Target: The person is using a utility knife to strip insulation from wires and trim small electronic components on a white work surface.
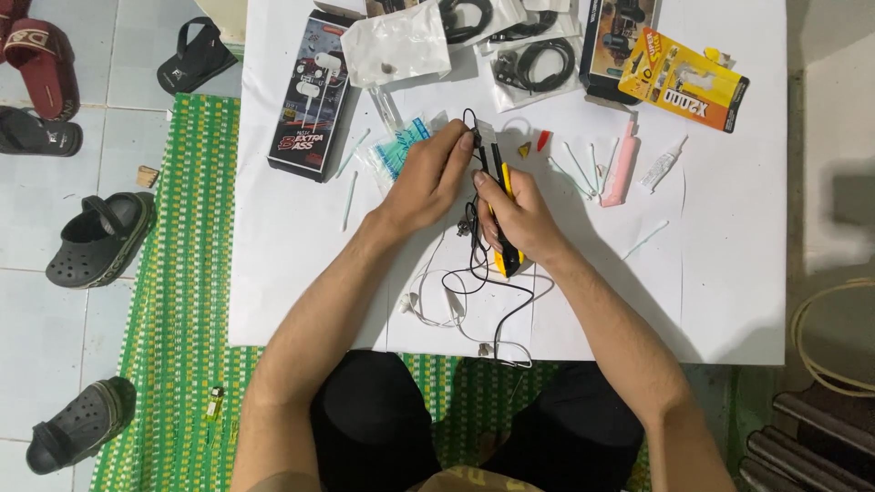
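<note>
White sheet point(301, 273) on the floor mat, clutter up top. My right hand point(519, 223) is closed around a yellow utility knife point(499, 196), blade end pointing away; my left hand point(428, 178) pinches the thin black wire point(474, 264) right at the tip. Fingers that close to the blade, I figure one slip nicks the fingertip or cuts clean through.

knife blade point(483, 137) hid by fingers | top packs point(538, 14) cut off by edge
</note>
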